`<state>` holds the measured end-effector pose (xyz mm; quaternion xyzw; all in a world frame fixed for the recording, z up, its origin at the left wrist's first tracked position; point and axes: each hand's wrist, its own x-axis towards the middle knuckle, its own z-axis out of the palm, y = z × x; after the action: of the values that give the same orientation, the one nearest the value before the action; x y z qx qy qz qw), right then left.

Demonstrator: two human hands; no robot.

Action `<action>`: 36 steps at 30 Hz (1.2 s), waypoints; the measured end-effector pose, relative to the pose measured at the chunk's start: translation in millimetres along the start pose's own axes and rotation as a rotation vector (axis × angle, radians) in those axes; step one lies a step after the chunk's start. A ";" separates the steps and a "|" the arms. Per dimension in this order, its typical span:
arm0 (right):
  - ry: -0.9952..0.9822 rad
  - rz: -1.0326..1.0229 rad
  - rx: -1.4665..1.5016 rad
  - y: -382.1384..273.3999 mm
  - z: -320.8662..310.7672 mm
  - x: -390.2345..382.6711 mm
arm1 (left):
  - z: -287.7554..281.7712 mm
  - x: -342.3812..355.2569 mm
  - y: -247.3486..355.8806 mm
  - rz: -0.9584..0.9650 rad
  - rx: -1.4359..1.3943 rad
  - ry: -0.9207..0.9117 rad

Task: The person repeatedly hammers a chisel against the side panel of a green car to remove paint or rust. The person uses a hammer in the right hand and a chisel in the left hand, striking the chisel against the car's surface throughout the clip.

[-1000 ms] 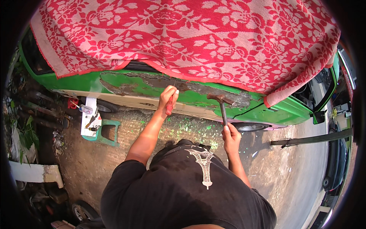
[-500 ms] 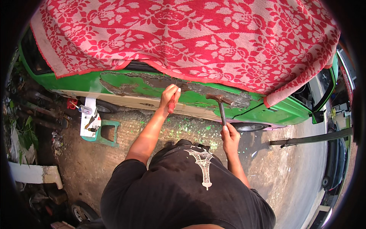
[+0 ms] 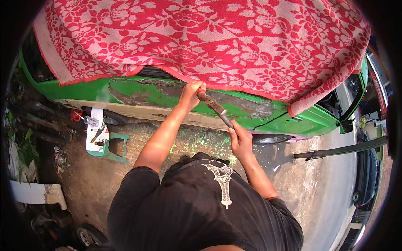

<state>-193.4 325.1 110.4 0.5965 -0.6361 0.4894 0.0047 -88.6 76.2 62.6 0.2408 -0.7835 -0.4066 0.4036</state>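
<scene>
My left hand (image 3: pixel 191 97) is closed around a red-handled tool (image 3: pixel 203 87), held up against the side of a green car (image 3: pixel 96 88). Most of that tool is hidden now by my fingers and by the hammer (image 3: pixel 216 108), so its working end does not show. My right hand (image 3: pixel 242 141) grips the hammer by its dark handle, and the head lies at the end of the red handle. Around both hands the car's panel has a rough grey-brown patch (image 3: pixel 253 105) where the green paint is broken away.
A red and pale flowered cloth (image 3: pixel 234 54) covers the car's upper side. On the left, a green stool (image 3: pixel 119 157) bears a white sheet with tools and a can (image 3: pixel 91 121). Green paint flakes (image 3: pixel 188 146) litter the ground. A dark beam (image 3: pixel 339 151) extends at right.
The hammer has swung up and left, from apart to the red handle's end. My left hand has moved slightly up and right, still holding its tool.
</scene>
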 end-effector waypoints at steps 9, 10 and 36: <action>0.249 -0.145 -0.045 6.9 8.9 0.5 | 0.9 11.6 -5.8 0.105 0.078 0.058; -0.005 0.158 -0.078 -5.5 9.2 6.1 | 0.9 14.5 -3.9 0.090 0.107 0.070; 0.167 0.753 0.439 -17.4 31.6 -81.4 | -12.8 -49.7 -48.8 0.229 -0.070 0.062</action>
<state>-138.4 369.9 56.6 0.2683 -0.6875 0.6271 -0.2492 -47.9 78.6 4.7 0.1481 -0.7784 -0.3773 0.4794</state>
